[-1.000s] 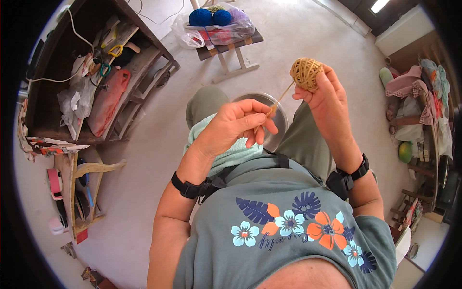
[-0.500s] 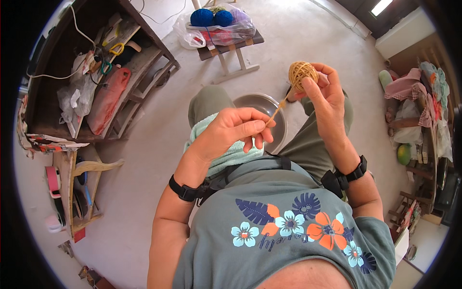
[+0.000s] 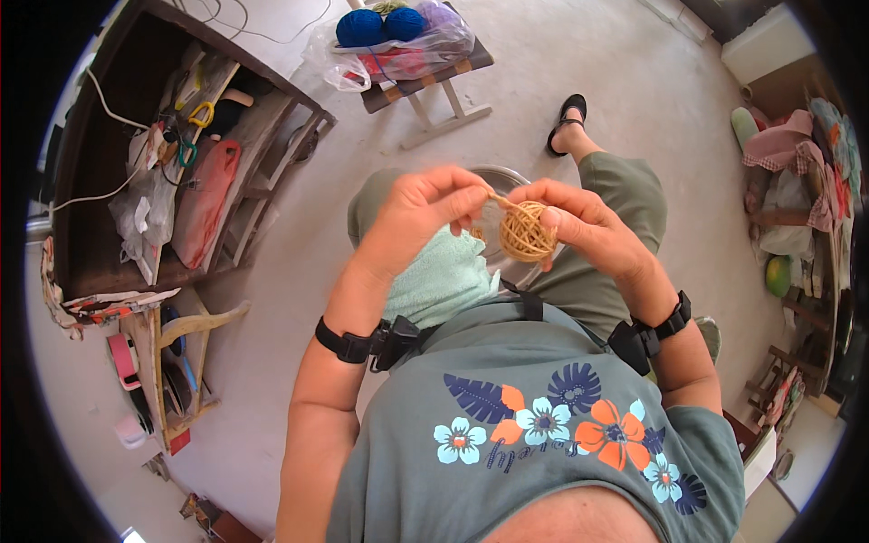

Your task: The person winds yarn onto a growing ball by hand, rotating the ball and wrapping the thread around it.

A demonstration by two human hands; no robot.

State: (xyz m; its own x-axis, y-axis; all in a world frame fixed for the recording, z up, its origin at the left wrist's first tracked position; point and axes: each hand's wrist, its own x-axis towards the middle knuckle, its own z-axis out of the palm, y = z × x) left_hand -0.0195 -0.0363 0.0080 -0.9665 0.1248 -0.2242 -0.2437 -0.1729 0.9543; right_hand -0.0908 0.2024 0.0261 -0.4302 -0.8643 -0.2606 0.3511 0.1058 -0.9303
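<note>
A tan yarn ball is in my right hand, its fingers and thumb closed around the right side. My left hand pinches the yarn strand just left of the ball, and the two hands are close together. Beneath them, between my knees, stands a round metal basin, largely hidden by my hands. A bit of tan yarn shows beside my left fingers; where it lies I cannot tell. Across my left thigh is a mint-green towel.
Ahead, a low stool bears a clear plastic bag with blue yarn balls. At left stands a dark wooden cabinet with scissors and bags. A wooden stool is below it. Shelves with cloths line the right.
My right hand has brought the yarn ball down and left, close to my left hand. The strand between them is much shorter. My right foot now shows farther forward.
</note>
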